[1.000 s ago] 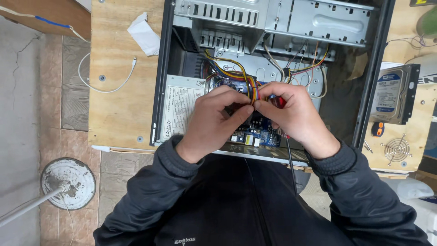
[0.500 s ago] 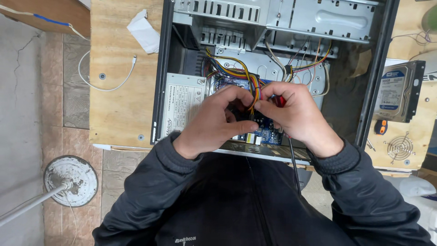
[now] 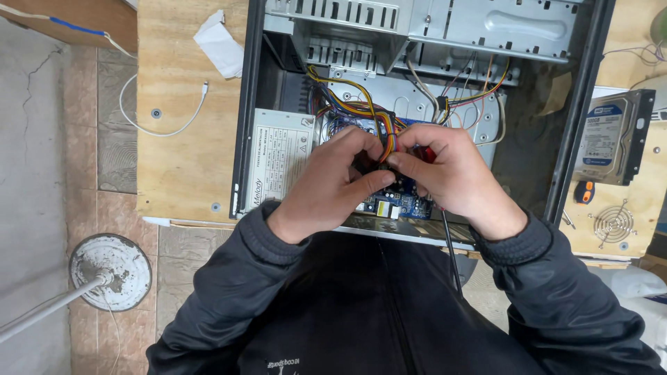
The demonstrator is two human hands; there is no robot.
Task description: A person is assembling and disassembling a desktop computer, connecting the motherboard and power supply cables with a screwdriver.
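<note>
Both hands meet over the open computer case (image 3: 590, 104) on the wooden table (image 3: 180, 139); the left hand (image 3: 333, 177) and right hand (image 3: 451, 173) each pinch the bundle of coloured wires (image 3: 384, 133) where it ends (the plug itself is hidden by the fingers), just above the blue circuit board (image 3: 403, 203); the grey power supply (image 3: 278, 167) lies just left of them; a hard drive (image 3: 615, 139) sits outside the case, to the right.

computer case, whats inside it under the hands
Inside the open computer case: a grey power supply, coloured wire bundle and blue circuit board. The left hand and right hand pinch the wires' connector, covering it and most of the board.
</note>
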